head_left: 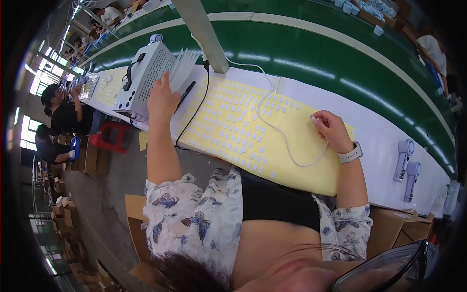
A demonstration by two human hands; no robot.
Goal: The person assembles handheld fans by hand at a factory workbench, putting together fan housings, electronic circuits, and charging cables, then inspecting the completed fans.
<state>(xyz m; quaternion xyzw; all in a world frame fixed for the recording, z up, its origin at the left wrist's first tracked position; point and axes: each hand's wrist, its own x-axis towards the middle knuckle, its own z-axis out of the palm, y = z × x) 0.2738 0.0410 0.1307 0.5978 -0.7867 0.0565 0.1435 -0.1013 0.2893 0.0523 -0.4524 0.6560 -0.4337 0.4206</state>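
My left hand (pixel 163 97) is at the side of a grey metal box (pixel 146 78) with slotted vents, its fingers stretched out and nothing visible in them. Just beyond the fingers lies a fanned stack of translucent white strips (pixel 182 67). A black pen (pixel 187 92) rests beside this hand. Over the right part of a yellow sheet (pixel 306 141), my right hand (pixel 333 129) pinches the plug end of a white cable (pixel 287 138). The cable loops across the sheet, among many small white oval pieces (pixel 228 114) laid in rows.
Two lavender handheld fans (pixel 407 165) lie on the white table at the right; another fan (pixel 155 39) is behind the metal box. A metal post (pixel 202 29) and black cord (pixel 202 97) stand near the green conveyor (pixel 311 48). Co-workers (pixel 63 107) and a red stool (pixel 109 137) are at left.
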